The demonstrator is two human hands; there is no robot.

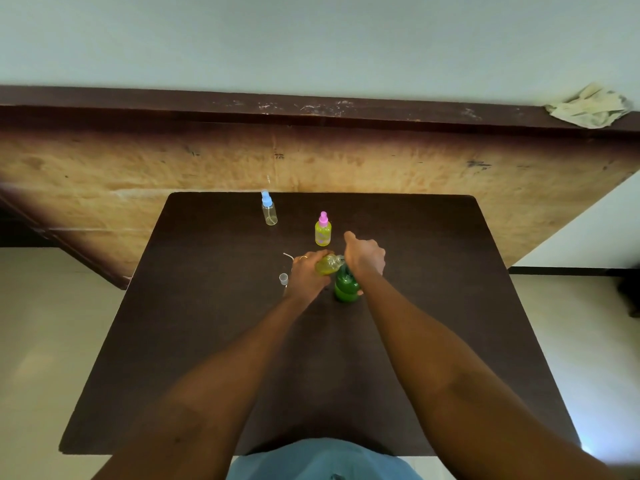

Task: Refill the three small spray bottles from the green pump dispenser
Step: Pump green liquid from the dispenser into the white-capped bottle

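I held the spray bottle (329,265) tilted in the gripping left hand (306,273), the right hand (365,254) curled over the green pump dispenser (345,289).

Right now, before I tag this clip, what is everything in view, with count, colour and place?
Table: one, dark brown, centre.
Blue-capped clear plastic spray bottle: one, nearly empty, table's far left.
Pink-capped plastic spray bottle: one, yellow-green fill, far centre.
Uncapped small plastic bottle: one, yellow fill, tilted at the dispenser's top.
Green plastic pump dispenser: one, upright, mid-table.
Small clear cap: one, left of the hands.
Crumpled cloth: one, pale, ledge at far right.
Left hand: grips the uncapped bottle.
Right hand: curled over the dispenser's pump.
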